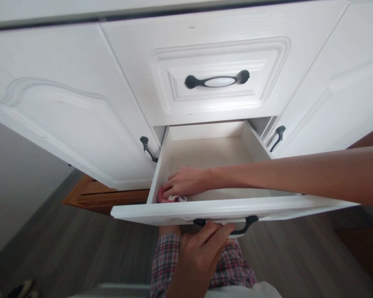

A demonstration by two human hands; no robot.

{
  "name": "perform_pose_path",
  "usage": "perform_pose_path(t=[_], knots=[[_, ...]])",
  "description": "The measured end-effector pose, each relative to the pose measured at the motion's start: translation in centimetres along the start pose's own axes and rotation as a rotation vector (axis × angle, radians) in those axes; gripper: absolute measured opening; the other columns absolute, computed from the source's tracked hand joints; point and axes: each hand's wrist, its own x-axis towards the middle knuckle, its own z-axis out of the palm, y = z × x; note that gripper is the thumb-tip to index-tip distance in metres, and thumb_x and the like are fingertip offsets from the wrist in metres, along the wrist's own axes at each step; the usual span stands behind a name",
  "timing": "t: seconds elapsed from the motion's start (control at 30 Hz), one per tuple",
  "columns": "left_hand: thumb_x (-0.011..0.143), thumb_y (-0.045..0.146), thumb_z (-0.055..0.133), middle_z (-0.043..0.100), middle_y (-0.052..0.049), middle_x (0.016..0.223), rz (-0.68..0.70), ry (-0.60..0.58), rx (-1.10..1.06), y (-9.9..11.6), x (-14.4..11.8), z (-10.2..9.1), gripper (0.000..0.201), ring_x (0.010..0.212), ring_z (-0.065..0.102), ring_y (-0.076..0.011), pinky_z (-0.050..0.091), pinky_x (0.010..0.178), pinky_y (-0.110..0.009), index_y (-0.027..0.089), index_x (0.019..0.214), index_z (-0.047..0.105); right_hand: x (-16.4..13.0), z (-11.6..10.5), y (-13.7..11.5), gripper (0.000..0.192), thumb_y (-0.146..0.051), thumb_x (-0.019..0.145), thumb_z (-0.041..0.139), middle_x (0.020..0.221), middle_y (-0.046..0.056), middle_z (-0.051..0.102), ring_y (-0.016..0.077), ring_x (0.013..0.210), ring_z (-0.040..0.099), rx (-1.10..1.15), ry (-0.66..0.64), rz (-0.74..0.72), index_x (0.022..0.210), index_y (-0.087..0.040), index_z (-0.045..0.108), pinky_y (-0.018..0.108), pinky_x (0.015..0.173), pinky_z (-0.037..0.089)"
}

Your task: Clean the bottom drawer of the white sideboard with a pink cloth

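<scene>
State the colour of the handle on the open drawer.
Black; the handle under the left hand shows best in the head view.

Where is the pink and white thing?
In the head view, the pink and white thing lies in the open drawer's front left corner, under the right hand.

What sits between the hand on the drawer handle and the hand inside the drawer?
Head view: only the drawer front panel separates the left hand on the handle from the right hand.
</scene>
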Motion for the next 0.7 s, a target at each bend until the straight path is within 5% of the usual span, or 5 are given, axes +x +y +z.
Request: perform_pose_path(t=[0.23,0.47,0.7], knots=[[0.121,0.033,0.041,0.083,0.002,0.102,-0.006,0.001,-0.031,0.6,0.4,-0.3,0.036,0.061,0.069,-0.0079,0.054,0.066,-0.022,0.026,0.131,0.075,0.1,-0.3,6.7,0.035,-0.019,0.115,0.044,0.104,0.008,0.071,0.0204,0.093,0.061,-0.563,-0.069,-0.25,0.098,-0.02,0.075,0.036,0.074,0.042],[0.121,0.036,0.042,0.083,0.002,0.099,0.026,0.062,0.005,0.9,0.6,-0.1,0.035,0.075,0.076,-0.0089,0.054,0.072,-0.023,0.026,0.129,0.075,-1.5,-2.6,15.0,0.036,-0.002,0.105,0.044,0.099,0.011,0.072,0.0259,0.099,0.058,-0.868,-0.134,-0.047,0.09,-0.012,0.075,0.038,0.076,0.039],[0.121,0.035,0.044,0.083,0.003,0.101,0.042,0.065,0.026,0.5,0.7,-0.1,0.033,0.086,0.079,-0.0092,0.056,0.073,-0.022,0.027,0.132,0.074,-3.0,-1.6,17.2,0.03,-0.005,0.104,0.049,0.107,0.015,0.073,0.0269,0.103,0.056,-0.915,-0.103,-0.063,0.091,-0.012,0.075,0.041,0.081,0.037]])
